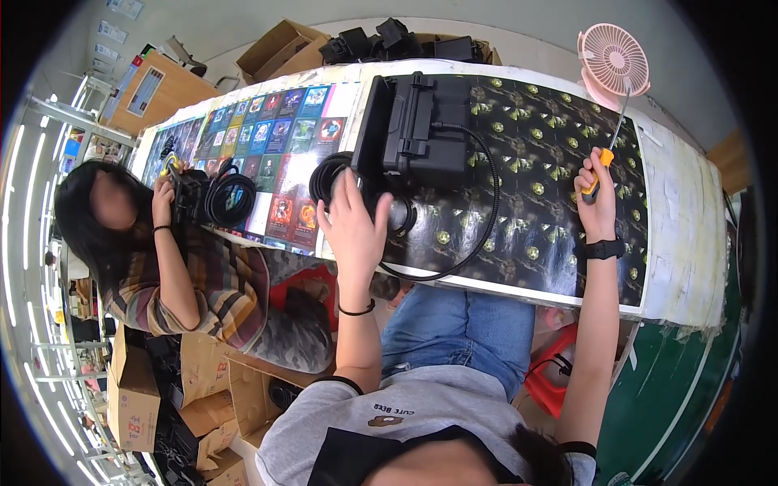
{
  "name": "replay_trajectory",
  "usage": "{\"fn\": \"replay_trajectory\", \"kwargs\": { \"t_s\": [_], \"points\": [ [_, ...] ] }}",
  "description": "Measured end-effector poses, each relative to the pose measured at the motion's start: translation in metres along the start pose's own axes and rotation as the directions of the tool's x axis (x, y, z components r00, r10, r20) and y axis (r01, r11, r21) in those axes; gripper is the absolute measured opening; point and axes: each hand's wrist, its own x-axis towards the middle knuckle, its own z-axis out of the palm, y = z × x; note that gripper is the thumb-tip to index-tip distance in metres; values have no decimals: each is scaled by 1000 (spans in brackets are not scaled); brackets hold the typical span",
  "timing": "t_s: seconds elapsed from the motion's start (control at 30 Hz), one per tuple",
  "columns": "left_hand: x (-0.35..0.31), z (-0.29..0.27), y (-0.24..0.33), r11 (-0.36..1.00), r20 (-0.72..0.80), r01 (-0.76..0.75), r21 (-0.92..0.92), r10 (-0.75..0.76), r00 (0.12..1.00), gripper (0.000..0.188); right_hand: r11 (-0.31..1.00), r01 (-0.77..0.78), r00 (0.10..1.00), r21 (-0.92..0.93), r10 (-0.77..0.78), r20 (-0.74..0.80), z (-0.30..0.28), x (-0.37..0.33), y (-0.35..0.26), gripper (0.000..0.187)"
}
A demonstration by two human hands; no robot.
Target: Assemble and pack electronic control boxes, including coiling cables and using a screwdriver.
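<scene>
On the table in front of me stands a black boxy device (438,146) with a ribbed back and a thick black cable (496,190) looping out to the right. My left hand (353,223) is over its near left end, fingers spread, beside a coil of black cable (322,180) and a round silvery part (399,215). Whether its fingertips touch the device I cannot tell. Out to the right, my right hand (598,194) is closed round the yellow and black handle of a screwdriver (605,160); its long shaft points up and away, toward a pink fan.
A co-worker (186,267) sits at my left, handling a similar black device (193,194) with coiled cable. Printed sheets (559,243) cover the table. The pink fan (616,61) stands at the far right edge. Open cartons (284,50) and more black devices (397,39) lie beyond.
</scene>
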Motion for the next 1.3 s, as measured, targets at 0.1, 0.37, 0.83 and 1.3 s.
{"fn": "replay_trajectory", "kwargs": {
  "t_s": [0.1,0.37,0.83,1.3],
  "points": [
    [-15,-3,-8,999,98,-27,20,25,995,70,999,-5,1000,32,6,-11,-2,0,2,13],
    [-40,-15,-42,962,-93,151,-226,-175,980,44,982,45,999,-183,-40,35,1,-5,5,14],
    [66,-65,48,966,-153,-259,-2,256,955,46,915,26,997,-403,6,77,10,-7,6,17],
    [49,47,193,232,38,9,-973,120,992,58,951,5,998,-308,13,58,11,-4,7,18]
  ]
}}
